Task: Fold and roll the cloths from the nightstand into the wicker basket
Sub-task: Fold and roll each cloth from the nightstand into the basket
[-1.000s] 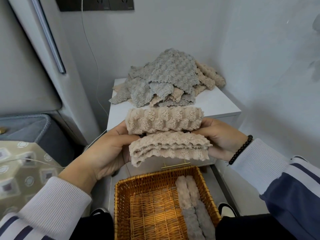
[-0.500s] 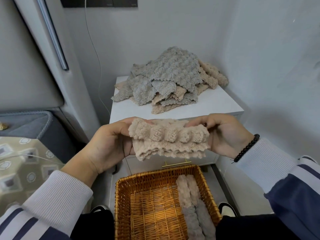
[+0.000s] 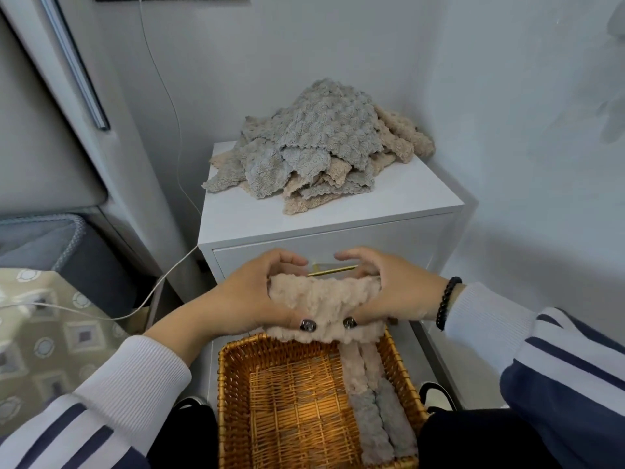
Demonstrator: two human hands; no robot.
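Fingers of left hand and right hand curl around the ends of a beige cloth roll, its long axis crosswise, just above the wicker basket far rim, equally near both hands.

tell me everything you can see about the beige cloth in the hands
The beige cloth is a fluffy, bumpy-textured fabric, like plush microfibre, with a wavy edge. It is folded into a narrow band lying sideways and partly rolled. The left hand and the right hand grip its two ends, thumbs pressing on its near side. It is held in the air in front of the nightstand drawer, just above the far end of the wicker basket, with its lower edge hanging loose.
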